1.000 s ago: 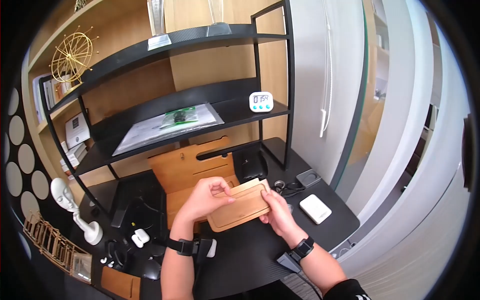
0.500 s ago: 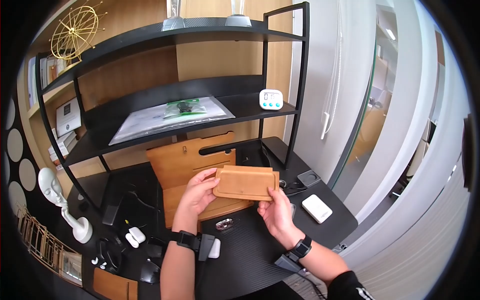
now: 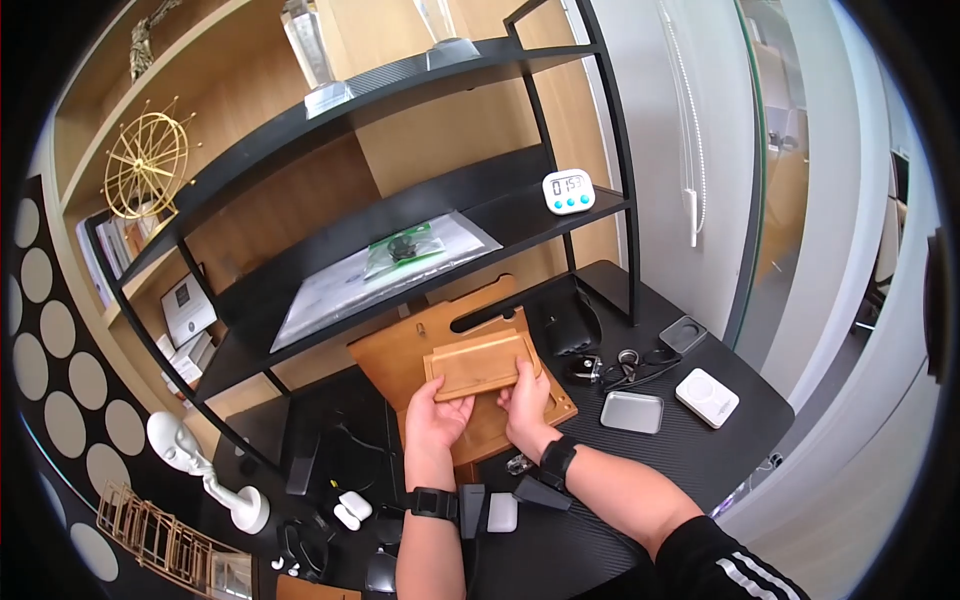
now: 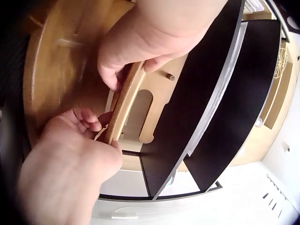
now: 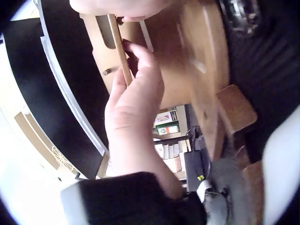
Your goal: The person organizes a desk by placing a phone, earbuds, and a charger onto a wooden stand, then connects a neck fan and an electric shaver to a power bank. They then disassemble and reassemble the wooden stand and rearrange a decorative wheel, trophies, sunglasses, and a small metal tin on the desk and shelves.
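A small wooden tray (image 3: 478, 365) with a raised rim is held up between both hands, its inner face turned toward the head view. My left hand (image 3: 438, 418) grips its lower left corner, thumb on the front. At the right end my right hand (image 3: 528, 400) pinches it, thumb on the face and fingers behind. The left wrist view sees the tray (image 4: 124, 105) edge-on between the two hands. Just behind it stands a larger wooden organizer (image 3: 395, 345), with a slotted upright panel and a peg (image 5: 108, 71); the tray hides part of it.
A black two-tier shelf (image 3: 400, 300) with a white timer (image 3: 568, 192) stands over the desk. To the right lie a metal tray (image 3: 632, 412), a white power bank (image 3: 708, 398) and coiled cables (image 3: 630, 370). Earbuds' case (image 3: 352, 508) and white bust (image 3: 205, 470) are left.
The tray has gone from slanted to facing me more squarely. My left hand has shifted from its upper side to the lower left corner. The head view has also tilted.
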The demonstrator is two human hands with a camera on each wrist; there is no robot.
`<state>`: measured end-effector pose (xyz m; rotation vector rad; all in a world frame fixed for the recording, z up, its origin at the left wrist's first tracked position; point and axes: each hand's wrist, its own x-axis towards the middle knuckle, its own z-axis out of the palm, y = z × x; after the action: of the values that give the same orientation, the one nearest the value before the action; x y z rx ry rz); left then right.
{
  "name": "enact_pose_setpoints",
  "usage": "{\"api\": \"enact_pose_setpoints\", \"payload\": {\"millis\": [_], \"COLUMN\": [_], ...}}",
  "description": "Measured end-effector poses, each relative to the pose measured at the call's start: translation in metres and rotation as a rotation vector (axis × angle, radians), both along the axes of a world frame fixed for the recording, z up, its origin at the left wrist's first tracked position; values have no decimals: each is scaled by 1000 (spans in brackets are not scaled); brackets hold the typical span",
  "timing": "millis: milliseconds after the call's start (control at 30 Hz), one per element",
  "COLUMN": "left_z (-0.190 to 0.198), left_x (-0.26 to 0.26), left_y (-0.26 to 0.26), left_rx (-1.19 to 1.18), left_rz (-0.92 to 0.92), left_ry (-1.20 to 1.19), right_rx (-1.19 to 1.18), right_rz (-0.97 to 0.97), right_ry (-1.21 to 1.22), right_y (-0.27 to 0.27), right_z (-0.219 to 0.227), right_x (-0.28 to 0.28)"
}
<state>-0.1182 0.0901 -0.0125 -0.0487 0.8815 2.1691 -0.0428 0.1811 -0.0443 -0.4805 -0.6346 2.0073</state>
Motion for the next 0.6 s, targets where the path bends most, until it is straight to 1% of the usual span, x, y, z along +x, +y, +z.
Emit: {"api": "enact_pose_setpoints", "payload": {"millis": [67, 100, 167, 300, 367, 433, 533, 600], "left_z": [-3, -6, -6, -8, -8, -6, -8, -11], "left_x": [-4, -1, 1, 4, 5, 9, 11, 9], "left_y": [2, 1, 3, 5, 5, 6, 8, 8], "left_rx": [6, 17, -34, -58, -64, -63, -66, -56], "left_rz": [-14, -22, 6, 18, 24, 25, 15, -23], "left_ry": [-19, -47, -81, -84, -61, -63, -53, -12], "right_rx": [98, 83, 104, 97, 67, -22, -28, -30], "right_rz": [16, 13, 20, 36, 75, 108, 123, 121], "right_ry": [-20, -32, -48, -37, -41, -1, 27, 30], "right_y": [4, 5, 4, 4, 6, 7, 8, 8], "right_z": [-9, -9, -8, -5, -3, -3, -6, -6], "right_x": [0, 2, 1, 3, 7, 8, 8, 8]}}
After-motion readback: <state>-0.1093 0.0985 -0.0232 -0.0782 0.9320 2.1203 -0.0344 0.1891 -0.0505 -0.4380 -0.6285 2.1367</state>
